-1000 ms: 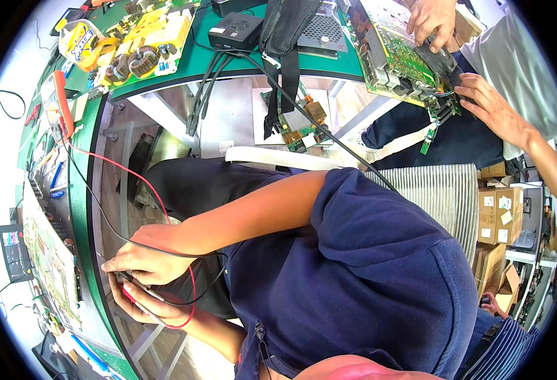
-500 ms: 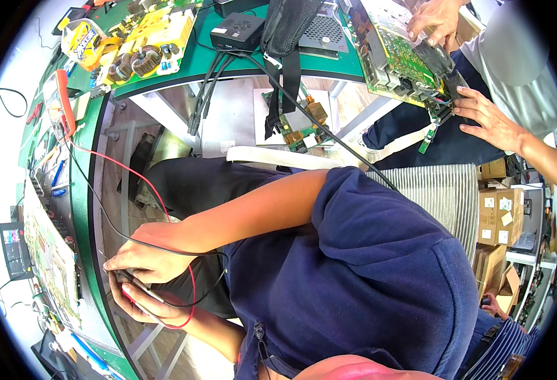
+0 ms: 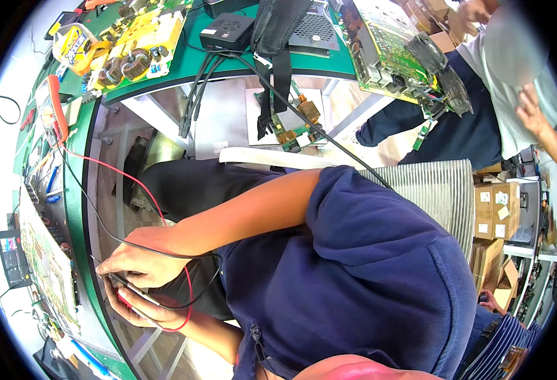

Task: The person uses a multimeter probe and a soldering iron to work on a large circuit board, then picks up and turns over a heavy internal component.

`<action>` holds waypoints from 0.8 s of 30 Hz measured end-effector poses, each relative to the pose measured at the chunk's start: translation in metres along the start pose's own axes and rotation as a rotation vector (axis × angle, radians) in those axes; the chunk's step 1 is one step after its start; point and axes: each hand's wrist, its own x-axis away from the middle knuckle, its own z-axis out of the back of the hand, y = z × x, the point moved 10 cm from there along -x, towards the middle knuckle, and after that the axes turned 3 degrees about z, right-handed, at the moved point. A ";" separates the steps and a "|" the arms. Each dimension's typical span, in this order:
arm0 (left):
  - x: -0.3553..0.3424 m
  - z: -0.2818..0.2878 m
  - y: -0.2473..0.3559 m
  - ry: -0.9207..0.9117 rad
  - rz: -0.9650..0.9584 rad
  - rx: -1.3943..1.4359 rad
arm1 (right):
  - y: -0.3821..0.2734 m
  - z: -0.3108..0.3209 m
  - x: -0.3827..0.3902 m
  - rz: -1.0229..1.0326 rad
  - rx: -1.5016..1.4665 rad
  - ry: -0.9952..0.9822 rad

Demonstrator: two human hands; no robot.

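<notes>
My right hand [image 3: 144, 256] is closed, fingertips pinched together, and lies over my left hand [image 3: 140, 310] in front of the bench edge. My left hand is curled around a pair of test probes: a black probe [image 3: 134, 289] and a red one [image 3: 121, 298] partly covered by the fingers. A thin metal tip [image 3: 94, 258] sticks out past my right fingertips. The black lead [image 3: 104, 215] and the red lead [image 3: 128, 170] loop around my hands and run to an orange-cased multimeter [image 3: 52, 109] on the bench.
A large circuit board [image 3: 47, 259] lies on the green bench at left. A yellow power board [image 3: 136, 47], a small black box [image 3: 227, 31] and hanging black cables [image 3: 202, 88] are at the far side. At right, a co-worker sits by another board [image 3: 389, 57]. Cardboard boxes [image 3: 497, 209] stand behind.
The co-worker's hands have lifted off the board at the upper right. My two hands stay together around the probes; the view has shifted slightly.
</notes>
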 end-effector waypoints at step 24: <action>0.002 -0.011 -0.004 -0.092 0.044 -0.021 | 0.007 -0.004 0.004 -0.045 -0.002 -0.069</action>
